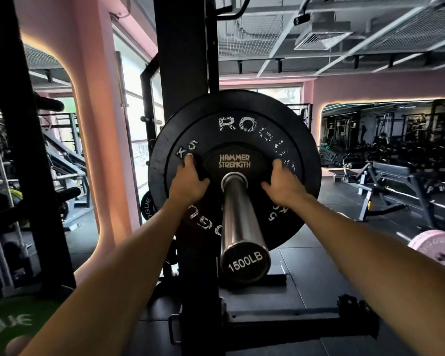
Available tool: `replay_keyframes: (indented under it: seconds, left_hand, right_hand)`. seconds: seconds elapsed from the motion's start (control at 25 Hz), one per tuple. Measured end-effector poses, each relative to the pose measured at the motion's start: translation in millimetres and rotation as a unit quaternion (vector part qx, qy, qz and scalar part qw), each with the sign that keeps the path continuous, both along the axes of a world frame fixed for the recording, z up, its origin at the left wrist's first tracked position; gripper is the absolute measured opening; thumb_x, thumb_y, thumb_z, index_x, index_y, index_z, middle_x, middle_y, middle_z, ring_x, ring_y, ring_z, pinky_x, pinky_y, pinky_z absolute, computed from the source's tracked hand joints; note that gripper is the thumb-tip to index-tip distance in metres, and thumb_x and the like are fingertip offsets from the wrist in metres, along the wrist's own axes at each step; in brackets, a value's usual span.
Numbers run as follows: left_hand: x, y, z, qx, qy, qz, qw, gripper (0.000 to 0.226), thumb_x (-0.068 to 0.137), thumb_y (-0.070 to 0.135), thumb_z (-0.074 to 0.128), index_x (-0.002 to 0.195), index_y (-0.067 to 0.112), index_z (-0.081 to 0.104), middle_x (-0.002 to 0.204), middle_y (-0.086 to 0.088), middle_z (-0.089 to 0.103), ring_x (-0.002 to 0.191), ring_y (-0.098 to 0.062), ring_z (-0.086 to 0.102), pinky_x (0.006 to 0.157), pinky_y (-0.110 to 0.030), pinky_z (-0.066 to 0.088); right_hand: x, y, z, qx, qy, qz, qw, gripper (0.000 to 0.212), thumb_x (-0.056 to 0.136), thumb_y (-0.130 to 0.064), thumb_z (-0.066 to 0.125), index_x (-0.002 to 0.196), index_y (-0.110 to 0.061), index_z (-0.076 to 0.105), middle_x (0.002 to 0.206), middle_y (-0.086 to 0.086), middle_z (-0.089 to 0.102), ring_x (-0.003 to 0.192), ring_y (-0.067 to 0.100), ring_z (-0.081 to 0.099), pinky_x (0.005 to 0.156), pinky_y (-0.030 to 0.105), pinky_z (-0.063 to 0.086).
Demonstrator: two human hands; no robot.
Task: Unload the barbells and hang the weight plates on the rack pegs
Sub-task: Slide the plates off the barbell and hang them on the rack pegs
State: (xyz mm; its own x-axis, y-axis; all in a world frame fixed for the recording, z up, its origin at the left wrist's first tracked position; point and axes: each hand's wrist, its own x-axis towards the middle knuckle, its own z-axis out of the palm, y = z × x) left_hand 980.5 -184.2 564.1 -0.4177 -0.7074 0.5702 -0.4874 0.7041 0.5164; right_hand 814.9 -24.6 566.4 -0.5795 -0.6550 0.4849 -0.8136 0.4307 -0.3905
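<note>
Gripping the small Hammer Strength plate from both sides: left hand curled over its edge at 9 o'clock, right hand at 3 o'clock, fingers hooked behind the rim. Seated on the barbell sleeve, flat against a larger black 5 kg plate, with a still wider black bumper plate behind that. Jutting toward the camera between the forearms, a chrome sleeve end stamped 1500LB. Directly behind the plates at 12 o'clock, the black rack upright. At 7 o'clock, a green plate; at 4 o'clock, a pink plate on the floor. Beyond, at 3 o'clock, benches standing well apart.
</note>
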Motion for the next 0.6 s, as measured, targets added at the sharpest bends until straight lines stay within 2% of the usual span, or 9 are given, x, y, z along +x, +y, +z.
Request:
replay_keyframes:
  seconds: [0.16,0.32,0.44,0.6]
  left_hand:
    - [-4.5,-3.8,-3.3,-0.071,-0.049,0.006,0.996,0.053,0.087,0.023,0.058,0.13,0.01,0.031,0.123,-0.029,0.049,0.102,-0.052,0.055,0.087,-0.051,0.047]
    - [2.2,10.2,-2.3,-0.055,-0.04,-0.02,0.997,0.043,0.086,0.016,0.054,0.122,0.011,0.03,0.115,-0.03,0.053,0.1,-0.051,0.056,0.084,-0.051,0.045]
    - [16.0,29.5,-4.9,-0.045,-0.025,-0.028,0.998,0.055,0.085,0.012,0.055,0.132,0.007,0.026,0.107,-0.029,0.06,0.098,-0.049,0.058,0.084,-0.05,0.047]
    - [47.0,71.2,-8.8,-0.031,-0.041,0.02,0.998,0.064,0.087,0.018,0.054,0.142,0.009,0.022,0.114,-0.026,0.062,0.102,-0.048,0.059,0.084,-0.048,0.046]
  right_hand:
    - [1.2,-16.1,-2.5,-0.03,0.011,0.003,0.999,0.045,0.09,-0.017,0.057,0.124,-0.007,0.029,0.129,0.024,0.043,0.108,0.046,0.054,0.09,0.047,0.042]
    - [13.5,-10.3,0.1,-0.052,-0.014,0.011,0.998,0.045,0.09,-0.013,0.055,0.125,-0.008,0.027,0.125,0.025,0.047,0.108,0.046,0.054,0.09,0.046,0.043]
    - [24.8,11.2,2.1,-0.043,-0.019,0.035,0.998,0.043,0.089,-0.013,0.053,0.121,-0.009,0.025,0.11,0.024,0.059,0.101,0.043,0.058,0.084,0.044,0.045]
    - [52.7,57.1,2.3,-0.034,-0.011,0.048,0.998,0.042,0.09,-0.018,0.055,0.119,-0.009,0.027,0.111,0.023,0.06,0.102,0.044,0.058,0.085,0.044,0.045]
